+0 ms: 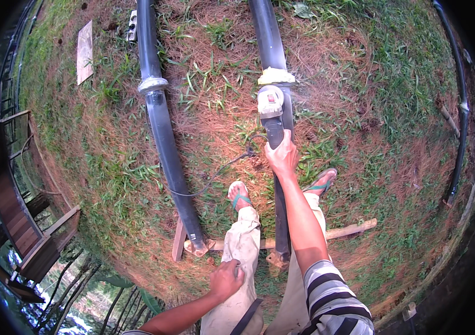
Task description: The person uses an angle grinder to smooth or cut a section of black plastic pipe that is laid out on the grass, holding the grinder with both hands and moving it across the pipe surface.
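My right hand is wrapped round the dark handle of an angle grinder with a pale head and a red label. The tool's head lies against the right black pipe, just below a whitish ring on it. Pale dust shows beside that ring; the grinder's disc is hidden. My left hand rests on my left thigh, its fingers curled round a dark bit too small to name. To the left runs another black pipe with a grey-white ring.
A thin cable runs from the grinder across the left pipe. Under the near pipe ends lies a wooden pole. A power strip and a flat board lie at the upper left. Another pipe edges the right.
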Demonstrator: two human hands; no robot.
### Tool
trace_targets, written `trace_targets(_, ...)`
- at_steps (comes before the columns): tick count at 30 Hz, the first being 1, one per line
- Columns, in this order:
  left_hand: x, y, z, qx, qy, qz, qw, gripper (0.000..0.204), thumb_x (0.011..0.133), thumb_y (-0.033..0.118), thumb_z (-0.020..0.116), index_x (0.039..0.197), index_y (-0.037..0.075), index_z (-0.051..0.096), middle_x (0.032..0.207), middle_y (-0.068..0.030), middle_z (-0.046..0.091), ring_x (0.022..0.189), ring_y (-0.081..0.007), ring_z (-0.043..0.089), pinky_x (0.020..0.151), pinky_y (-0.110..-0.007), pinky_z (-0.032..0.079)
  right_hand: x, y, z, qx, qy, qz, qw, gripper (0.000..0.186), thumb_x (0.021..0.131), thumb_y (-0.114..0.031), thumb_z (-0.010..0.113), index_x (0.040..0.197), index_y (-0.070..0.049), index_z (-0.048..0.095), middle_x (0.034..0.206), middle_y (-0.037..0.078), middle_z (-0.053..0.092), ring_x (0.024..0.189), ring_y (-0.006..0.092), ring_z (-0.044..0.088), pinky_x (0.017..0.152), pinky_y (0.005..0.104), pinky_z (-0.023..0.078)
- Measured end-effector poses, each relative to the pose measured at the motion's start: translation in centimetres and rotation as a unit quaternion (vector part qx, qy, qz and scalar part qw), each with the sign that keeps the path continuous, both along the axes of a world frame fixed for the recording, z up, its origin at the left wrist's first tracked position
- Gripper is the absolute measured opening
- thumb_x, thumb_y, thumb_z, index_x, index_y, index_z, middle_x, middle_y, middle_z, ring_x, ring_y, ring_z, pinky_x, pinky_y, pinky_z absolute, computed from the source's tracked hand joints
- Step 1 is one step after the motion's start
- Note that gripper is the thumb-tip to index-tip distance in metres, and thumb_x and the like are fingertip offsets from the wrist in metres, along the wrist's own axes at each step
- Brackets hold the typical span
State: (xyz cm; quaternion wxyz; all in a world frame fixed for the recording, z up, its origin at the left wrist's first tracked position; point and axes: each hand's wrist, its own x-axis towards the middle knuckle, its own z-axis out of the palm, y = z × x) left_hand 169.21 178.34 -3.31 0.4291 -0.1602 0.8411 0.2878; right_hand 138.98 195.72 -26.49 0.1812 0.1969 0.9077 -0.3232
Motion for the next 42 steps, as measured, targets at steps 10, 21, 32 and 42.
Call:
trace_targets(10,-0.1,-0.2,0.0,-0.011,-0.02,-0.004,1.0,0.03,0.092,0.031,0.066,0.112,0.009,0.071,0.096,-0.0179,0.073,0.091,-0.0365,0.072,0.081,-0.052,0.057,0.3,-1.2,0.1,0.07,-0.01,0.032,0.997,0.073,0.087,-0.034,0.083,0.142,-0.005,0.046,0.112,0.029,0.071,0.096,0.0492,0.073,0.084,0.0573,0.058)
trace_targets(21,-0.1,-0.5,0.2,0.002,-0.015,0.022,1.0,0.029,0.092,0.03,0.066,0.112,0.01,0.07,0.095,-0.0169,0.073,0.094,-0.0356,0.072,0.081,-0.051,0.056,0.2,-1.3,0.8,0.087,-0.023,0.058,0.994,0.069,0.087,-0.031,0.081,0.139,-0.004,0.046,0.111,0.029,0.071,0.096,0.0495,0.073,0.084,0.0594,0.057)
trace_targets(32,0.4,-0.8,0.1,-0.002,0.015,0.036,0.999,0.023,0.091,0.027,0.067,0.108,0.01,0.07,0.09,-0.0153,0.072,0.088,-0.0348,0.072,0.077,-0.051,0.057,-1.5,-0.9,3.4,0.109,-0.068,0.068,0.989,0.074,0.088,-0.033,0.081,0.146,-0.003,0.046,0.113,0.029,0.072,0.101,0.0489,0.072,0.086,0.0585,0.057)
trace_targets(42,0.8,-1.1,0.0,0.003,0.017,0.051,0.999,0.024,0.092,0.026,0.067,0.109,0.01,0.069,0.093,-0.0157,0.072,0.089,-0.0349,0.072,0.077,-0.052,0.057,-1.7,-1.1,3.6,0.157,-0.074,0.117,0.978,0.078,0.088,-0.035,0.083,0.147,-0.002,0.045,0.115,0.029,0.071,0.099,0.048,0.073,0.085,0.0569,0.058)
